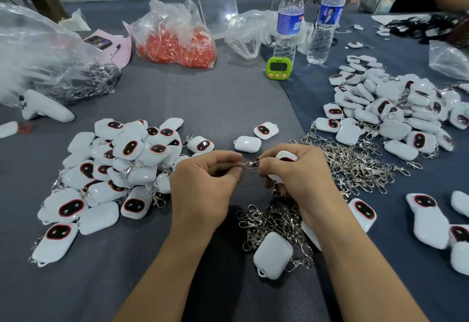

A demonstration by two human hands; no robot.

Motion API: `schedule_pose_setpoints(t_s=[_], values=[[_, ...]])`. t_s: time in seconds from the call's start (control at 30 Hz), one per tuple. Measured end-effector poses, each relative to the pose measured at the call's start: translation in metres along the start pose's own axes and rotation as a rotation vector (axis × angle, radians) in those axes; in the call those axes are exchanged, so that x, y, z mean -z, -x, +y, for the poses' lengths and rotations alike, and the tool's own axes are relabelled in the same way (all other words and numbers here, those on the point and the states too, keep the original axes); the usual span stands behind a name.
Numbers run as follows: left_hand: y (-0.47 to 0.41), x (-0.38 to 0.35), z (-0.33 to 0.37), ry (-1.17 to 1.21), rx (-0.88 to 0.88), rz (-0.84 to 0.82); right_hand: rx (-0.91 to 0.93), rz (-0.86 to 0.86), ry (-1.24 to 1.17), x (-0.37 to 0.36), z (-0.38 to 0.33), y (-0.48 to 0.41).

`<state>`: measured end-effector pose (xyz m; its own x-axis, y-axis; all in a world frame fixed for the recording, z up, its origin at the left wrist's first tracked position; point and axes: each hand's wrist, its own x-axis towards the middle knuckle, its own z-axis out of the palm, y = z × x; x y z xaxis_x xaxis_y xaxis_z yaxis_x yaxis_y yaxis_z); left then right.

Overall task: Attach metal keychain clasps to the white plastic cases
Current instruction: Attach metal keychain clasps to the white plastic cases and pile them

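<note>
Fingers: the left hand (203, 182) has its fingers (228, 169) curled tight, pinching one end of a metal clasp (251, 163). The right hand (302, 177) wraps a white case (286, 156) and pinches the clasp's other end.
Task thing: case and clasp sit between the two hands above the bench (215, 103), well to the near side of the green timer (278, 67).
Step in hand: probably threading the clasp onto the case's loop, but the loop itself is hidden by fingers.
Risk, slip: the clasp is small and held only at its tips. If the pinch slackens it could spring free before it is seated.
Risk, snag: the heap of loose clasps (274, 222) lies just under the right hand, nearer the person than the timer. A dangling hook could catch there and drag others up.
Risk, mix-up: the pile of cases (114, 169), near-left of the timer, shows clasps on several. A case dropped unfinished could be lost among them.
</note>
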<state>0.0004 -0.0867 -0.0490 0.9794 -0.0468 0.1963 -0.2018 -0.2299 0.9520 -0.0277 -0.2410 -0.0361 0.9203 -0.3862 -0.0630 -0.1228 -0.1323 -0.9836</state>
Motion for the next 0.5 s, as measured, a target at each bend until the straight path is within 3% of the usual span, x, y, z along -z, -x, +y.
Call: schedule_pose_setpoints(t_s=[0.13, 0.3, 0.5], values=[[0.001, 0.003, 0.0, -0.063, -0.089, 0.063, 0.207, 0.156, 0.362, -0.002, 0.004, 0.001], [0.002, 0.003, 0.004, -0.138, -0.206, 0.004, 0.284, 0.036, 0.378, -0.008, 0.001, 0.007], [0.001, 0.002, 0.001, -0.044, -0.137, -0.019, 0.248, 0.042, 0.302, -0.011, 0.001, 0.005]])
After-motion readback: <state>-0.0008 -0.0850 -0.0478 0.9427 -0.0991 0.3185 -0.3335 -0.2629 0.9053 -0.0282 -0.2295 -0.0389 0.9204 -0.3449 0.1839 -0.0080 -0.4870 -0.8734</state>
